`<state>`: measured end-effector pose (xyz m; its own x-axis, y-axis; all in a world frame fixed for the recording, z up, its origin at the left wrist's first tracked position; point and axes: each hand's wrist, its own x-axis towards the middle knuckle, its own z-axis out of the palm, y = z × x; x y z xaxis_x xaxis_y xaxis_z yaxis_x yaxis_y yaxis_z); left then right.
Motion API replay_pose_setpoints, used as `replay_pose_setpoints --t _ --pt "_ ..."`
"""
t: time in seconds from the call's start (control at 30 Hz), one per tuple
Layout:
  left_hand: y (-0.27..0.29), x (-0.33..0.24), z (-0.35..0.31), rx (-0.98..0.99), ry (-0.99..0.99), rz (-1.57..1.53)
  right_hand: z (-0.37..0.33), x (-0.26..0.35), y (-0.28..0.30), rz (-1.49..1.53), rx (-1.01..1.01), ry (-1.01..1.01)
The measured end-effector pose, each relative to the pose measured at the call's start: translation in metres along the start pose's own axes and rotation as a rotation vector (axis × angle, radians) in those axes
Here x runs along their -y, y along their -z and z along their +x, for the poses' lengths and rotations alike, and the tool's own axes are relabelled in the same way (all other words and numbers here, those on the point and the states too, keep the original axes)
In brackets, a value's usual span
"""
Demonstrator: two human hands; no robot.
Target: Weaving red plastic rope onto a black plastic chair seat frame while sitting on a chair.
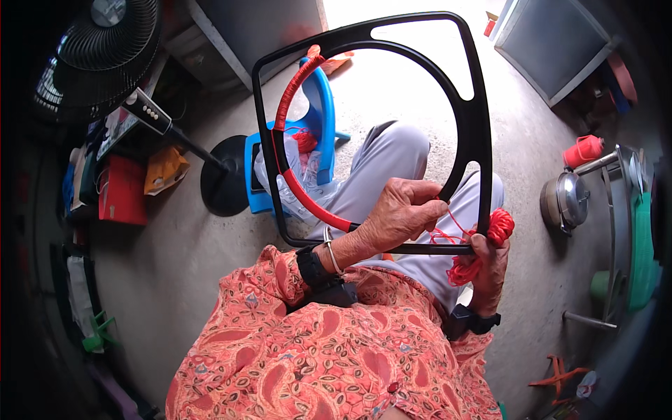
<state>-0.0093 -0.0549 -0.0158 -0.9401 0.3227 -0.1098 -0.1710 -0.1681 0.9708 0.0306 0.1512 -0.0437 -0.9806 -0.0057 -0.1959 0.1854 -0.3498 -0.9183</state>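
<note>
A black square frame [470, 119] with rounded corners and an inner ring stands tilted over my lap. Red cord winding [308, 201] covers two stretches of the ring's left side, with a bare black gap between them. My left hand [400, 218] reaches across the lower part of the ring, thumb and finger pinched on a strand of red cord. At the frame's lower right corner, my right hand [491, 271] grips a loose bundle of red cord [500, 225] and the frame together. A thin strand runs between the bundle and my left fingers.
A blue plastic chair [323, 105] bearing a clear plastic bag and more red cord stands ahead to the left. Beside it is a standing fan [155, 115] with a round black base [222, 183]. A metal pot [572, 199] and a rack stand at the right.
</note>
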Motion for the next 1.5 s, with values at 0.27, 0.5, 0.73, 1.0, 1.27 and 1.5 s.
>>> replay_pose_setpoints --t 0.27,0.5,0.73,1.0,1.27,1.5 --pt "-0.001 0.012 0.008 0.077 -0.039 0.059 -0.005 -0.005 0.01 -0.044 -0.008 0.008" --pt "0.002 0.018 0.014 0.075 -0.044 0.074 0.0 -0.016 0.016 -0.148 -0.045 0.089" --pt "0.005 0.017 0.016 0.052 0.149 0.006 0.007 -0.018 0.018 -0.077 0.031 -0.052" --pt "-0.018 0.047 0.048 0.229 0.456 -0.209 -0.007 -0.014 0.051 0.029 -0.111 -0.07" --pt "-0.017 0.082 0.07 0.344 0.671 -0.478 -0.001 -0.012 0.061 -0.071 -0.239 -0.111" --pt "-0.021 0.079 0.065 0.284 0.654 -0.579 -0.007 -0.003 0.082 0.0 -0.376 0.034"
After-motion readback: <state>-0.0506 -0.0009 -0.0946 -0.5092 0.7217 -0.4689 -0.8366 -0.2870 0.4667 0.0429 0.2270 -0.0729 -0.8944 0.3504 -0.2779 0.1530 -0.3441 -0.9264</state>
